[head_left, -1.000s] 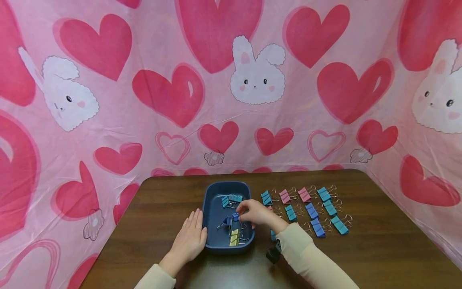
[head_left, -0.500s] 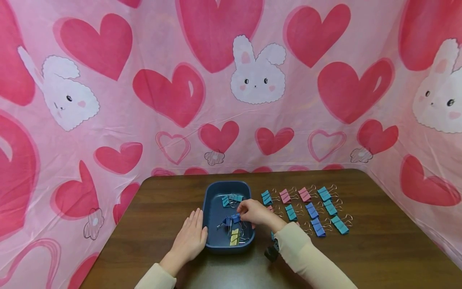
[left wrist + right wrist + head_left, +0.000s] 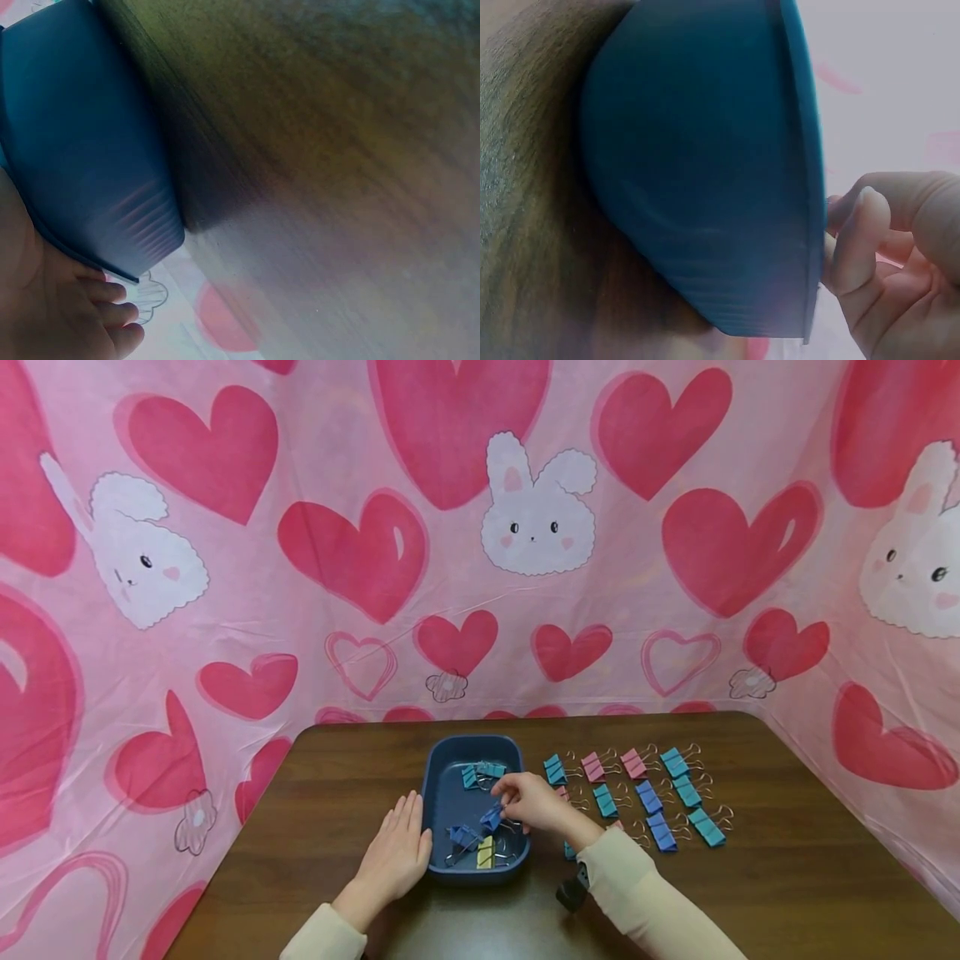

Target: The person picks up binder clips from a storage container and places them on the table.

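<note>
My left hand [image 3: 397, 846] lies with straight fingers along the left rim of a dark blue tray [image 3: 427, 777]. In the left wrist view, its fingertips reach past the tray's edge. Over the tray's right side, my right hand [image 3: 534, 802] pinches a blue binder clip [image 3: 491, 818] that tilts inside. The right wrist view has the tray wall hiding that clip and part of the fingertips. Another blue binder clip [image 3: 465, 837] lies left of it, close to a yellow binder clip [image 3: 486, 853]. Teal binder clips [image 3: 491, 770] lie at the tray's far end.
Right of the tray, binder clips stand in rows on the wooden table [image 3: 795, 877], among them a pink clip [image 3: 592, 767], a blue clip [image 3: 662, 832] and a teal clip [image 3: 707, 827]. My right forearm partly covers the nearer ones. A heart-patterned cloth [image 3: 450, 568] hangs behind.
The two blue clips in the tray have come apart: one has dropped toward the near left, while the one at my right fingers has tilted. My left hand stays put.
</note>
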{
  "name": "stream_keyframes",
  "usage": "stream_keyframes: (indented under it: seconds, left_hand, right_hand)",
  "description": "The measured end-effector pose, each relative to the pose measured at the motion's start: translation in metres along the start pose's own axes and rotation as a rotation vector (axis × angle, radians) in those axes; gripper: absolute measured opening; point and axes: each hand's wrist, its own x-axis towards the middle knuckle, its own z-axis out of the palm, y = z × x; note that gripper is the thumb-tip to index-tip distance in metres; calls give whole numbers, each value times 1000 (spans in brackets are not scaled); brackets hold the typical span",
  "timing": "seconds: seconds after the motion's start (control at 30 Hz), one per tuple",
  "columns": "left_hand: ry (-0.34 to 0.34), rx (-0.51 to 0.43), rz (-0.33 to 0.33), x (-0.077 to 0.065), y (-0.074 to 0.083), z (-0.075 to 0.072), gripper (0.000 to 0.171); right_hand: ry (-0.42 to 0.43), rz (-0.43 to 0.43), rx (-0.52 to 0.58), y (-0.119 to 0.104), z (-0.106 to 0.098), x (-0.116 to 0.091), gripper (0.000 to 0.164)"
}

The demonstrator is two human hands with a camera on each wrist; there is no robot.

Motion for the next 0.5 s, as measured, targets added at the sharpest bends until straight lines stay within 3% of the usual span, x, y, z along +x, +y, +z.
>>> stream_keyframes:
  seconds: [0.5]
  left_hand:
    - [-4, 10, 8, 1, 0, 0, 56]
  right_hand:
    - [157, -111, 75, -8, -19, -2, 15]
